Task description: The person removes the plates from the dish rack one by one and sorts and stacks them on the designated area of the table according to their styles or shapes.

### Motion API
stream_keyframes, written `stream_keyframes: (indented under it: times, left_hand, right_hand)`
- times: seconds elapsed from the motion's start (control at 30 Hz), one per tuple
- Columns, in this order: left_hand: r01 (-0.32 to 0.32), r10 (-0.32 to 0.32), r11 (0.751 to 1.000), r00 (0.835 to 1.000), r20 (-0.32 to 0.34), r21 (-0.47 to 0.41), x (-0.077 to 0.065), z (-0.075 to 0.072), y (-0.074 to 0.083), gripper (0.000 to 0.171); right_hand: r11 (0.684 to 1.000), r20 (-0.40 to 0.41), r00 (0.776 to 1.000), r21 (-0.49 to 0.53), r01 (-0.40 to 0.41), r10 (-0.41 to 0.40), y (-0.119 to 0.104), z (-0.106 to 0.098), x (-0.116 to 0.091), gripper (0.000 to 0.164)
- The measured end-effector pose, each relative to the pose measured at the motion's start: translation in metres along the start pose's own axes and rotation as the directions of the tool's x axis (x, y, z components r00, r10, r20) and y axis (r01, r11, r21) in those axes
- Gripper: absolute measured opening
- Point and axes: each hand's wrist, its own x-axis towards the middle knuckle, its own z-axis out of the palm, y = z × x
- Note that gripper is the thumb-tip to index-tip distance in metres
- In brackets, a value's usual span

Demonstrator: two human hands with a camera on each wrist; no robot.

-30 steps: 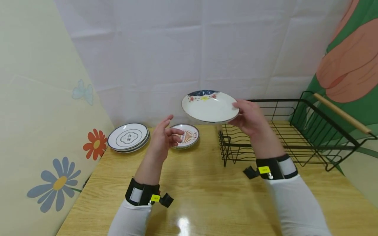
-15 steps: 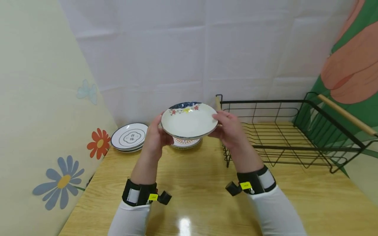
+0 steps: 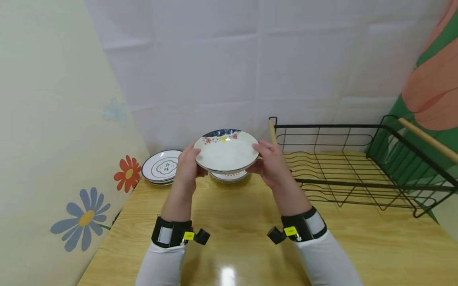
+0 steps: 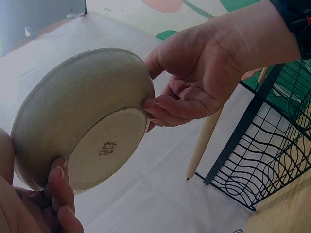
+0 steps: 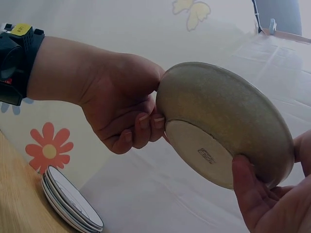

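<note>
Both hands hold a white shallow bowl (image 3: pixel 229 153) with a dark blue rim patch and red and yellow flowers, raised above the table. My left hand (image 3: pixel 187 163) grips its left rim, thumb on the inside edge. The right hand (image 3: pixel 271 162) grips the opposite rim the same way. In the wrist views the bowl's underside (image 4: pixel 87 102) shows, with a small square stamp on its base and fingers curled under it. Behind and below the bowl, a patterned plate (image 3: pixel 229 177) on the table is mostly hidden.
A stack of white plates (image 3: pixel 161 165) with printed characters stands at the back left of the wooden table (image 3: pixel 229 222). To the right is a black wire dish rack (image 3: pixel 343 182) with wooden handles (image 3: pixel 429 141). A white cloth hangs behind.
The bowl has moved left and lower in the right hand. My left hand, earlier apart from it, has taken hold of its left rim. The view has turned slightly left.
</note>
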Motion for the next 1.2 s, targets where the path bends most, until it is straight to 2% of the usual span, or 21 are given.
stream_keyframes:
  times: [0.17,0.27,0.37,0.53,0.7,1.07,1.2]
  left_hand:
    - [-0.007,0.007,1.000,1.000,-0.031,-0.002,0.001,0.002,-0.002,0.051]
    - [-0.006,0.006,1.000,1.000,-0.020,0.003,0.002,0.004,-0.004,0.050]
    - [-0.003,0.003,1.000,1.000,-0.005,0.011,0.004,0.006,-0.006,0.049]
    - [-0.010,0.010,1.000,1.000,-0.012,0.010,0.005,0.004,-0.007,0.049]
    - [-0.033,0.033,0.999,0.999,0.003,0.012,0.005,0.000,-0.008,0.048]
    - [-0.083,0.086,0.994,0.995,-0.041,0.075,0.016,-0.006,-0.013,0.049]
    - [-0.077,0.082,0.993,0.995,-0.055,0.089,0.019,-0.006,-0.017,0.049]
  right_hand:
    - [0.998,-0.039,0.999,-0.051,-0.039,0.037,0.003,0.001,-0.001,0.052]
    - [0.996,-0.083,0.995,-0.064,-0.065,0.059,0.006,0.000,-0.002,0.052]
    - [0.996,-0.105,0.993,-0.066,-0.055,0.047,0.007,-0.002,-0.003,0.050]
    - [0.996,-0.072,0.997,-0.089,-0.020,0.013,0.008,-0.002,-0.004,0.050]
    - [0.994,-0.066,0.998,-0.112,-0.018,0.011,0.011,0.000,-0.003,0.048]
    - [0.993,-0.155,0.988,-0.118,-0.020,0.002,0.017,0.008,0.015,0.048]
    - [0.993,-0.197,0.980,-0.113,-0.029,0.006,0.019,0.010,0.021,0.046]
